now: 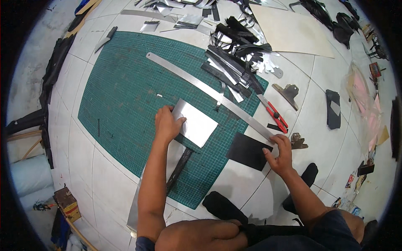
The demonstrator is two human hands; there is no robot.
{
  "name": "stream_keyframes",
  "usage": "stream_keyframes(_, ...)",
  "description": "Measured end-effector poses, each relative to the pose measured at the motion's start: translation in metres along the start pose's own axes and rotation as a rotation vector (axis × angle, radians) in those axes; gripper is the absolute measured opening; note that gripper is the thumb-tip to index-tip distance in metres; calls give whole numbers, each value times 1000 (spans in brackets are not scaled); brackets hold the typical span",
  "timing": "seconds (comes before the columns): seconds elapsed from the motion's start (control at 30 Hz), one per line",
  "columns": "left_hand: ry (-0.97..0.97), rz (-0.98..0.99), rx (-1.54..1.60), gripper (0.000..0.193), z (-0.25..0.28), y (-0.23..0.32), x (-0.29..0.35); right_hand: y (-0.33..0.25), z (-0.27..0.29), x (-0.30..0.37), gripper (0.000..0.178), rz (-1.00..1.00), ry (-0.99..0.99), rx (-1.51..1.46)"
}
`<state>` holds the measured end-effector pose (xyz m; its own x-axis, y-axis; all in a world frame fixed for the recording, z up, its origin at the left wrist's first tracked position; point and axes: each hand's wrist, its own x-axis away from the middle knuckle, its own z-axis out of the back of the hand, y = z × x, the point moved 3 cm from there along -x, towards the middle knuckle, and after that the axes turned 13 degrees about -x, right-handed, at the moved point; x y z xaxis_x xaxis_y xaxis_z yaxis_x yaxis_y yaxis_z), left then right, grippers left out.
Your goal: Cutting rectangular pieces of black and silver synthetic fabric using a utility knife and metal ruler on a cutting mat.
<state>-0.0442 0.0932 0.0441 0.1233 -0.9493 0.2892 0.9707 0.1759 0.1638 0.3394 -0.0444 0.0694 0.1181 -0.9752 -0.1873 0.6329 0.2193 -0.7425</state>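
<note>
My left hand pinches the left edge of a silver rectangular sheet, thumb on top, over the green cutting mat. A long steel ruler crosses the mat diagonally. At its near right end is my right hand, fingers curled over the ruler. The right thumb tip rests by the upper right corner of a black rectangular sheet, which lies partly off the mat. A narrow black strip lies below the silver sheet, near my left forearm.
Black and silver offcuts heap at the mat's far right. A red cutter lies beside two metal clips. A knife rests at the far left corner, a beige board at the back right. My feet flank the near tiles.
</note>
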Motion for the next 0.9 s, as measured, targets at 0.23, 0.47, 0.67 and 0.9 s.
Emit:
stream_keyframes(0.23, -9, 27, 39, 60, 6, 12, -2, -19, -26, -18, 36, -131, 156, -339)
stream_keyframes(0.47, -47, -35, -75, 43, 9, -5, -9, -30, -36, -12, 31, -193, 6, -424)
stream_keyframes(0.67, 58, -219, 207, 25, 22, 15, 25, -23, -35, -8, 31, -255, -84, -464)
stream_keyframes(0.9, 290, -429, 634, 33, 38, 18, 91, -56, -55, -38, 60, -293, -94, -666)
